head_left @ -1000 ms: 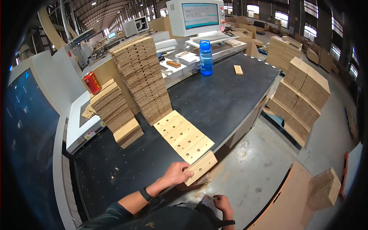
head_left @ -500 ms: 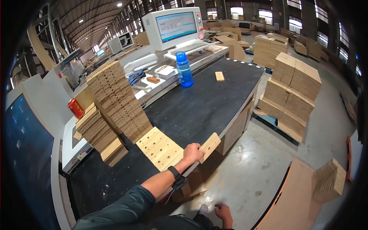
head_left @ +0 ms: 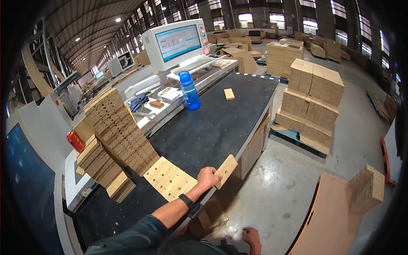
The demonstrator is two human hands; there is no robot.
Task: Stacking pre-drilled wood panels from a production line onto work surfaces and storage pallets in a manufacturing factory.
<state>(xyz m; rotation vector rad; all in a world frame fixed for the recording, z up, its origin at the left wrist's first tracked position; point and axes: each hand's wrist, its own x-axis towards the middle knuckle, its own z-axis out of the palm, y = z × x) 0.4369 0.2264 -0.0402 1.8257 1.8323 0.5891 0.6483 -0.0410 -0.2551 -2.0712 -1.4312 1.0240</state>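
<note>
My left hand [head_left: 208, 178], with a dark band on its wrist, is closed around the end of a small pale wooden board [head_left: 226, 171] with drilled holes. The board sticks out over the table's near edge. Beside that hand, several drilled boards [head_left: 170, 178] lie flat side by side on the black tabletop [head_left: 204, 131]. A tall stack of boards with holes in their edges [head_left: 121, 131] rises just behind them, and a shorter stack [head_left: 102, 165] stands to its left. Low by my body hangs my right hand [head_left: 251, 237], fingers curled, with nothing visible in it.
A blue bottle [head_left: 189, 91] and a small wood block [head_left: 229, 94] stand farther along the table. A red can [head_left: 76, 141] tops the short stack. Behind is a monitor [head_left: 176, 42]. Stacked boards on a pallet [head_left: 310, 106] and a brown panel [head_left: 327, 212] are right.
The view has shifted, so the scene sits lower and farther left. My left hand still grips the board at the table edge, and my right hand remains low by my body.
</note>
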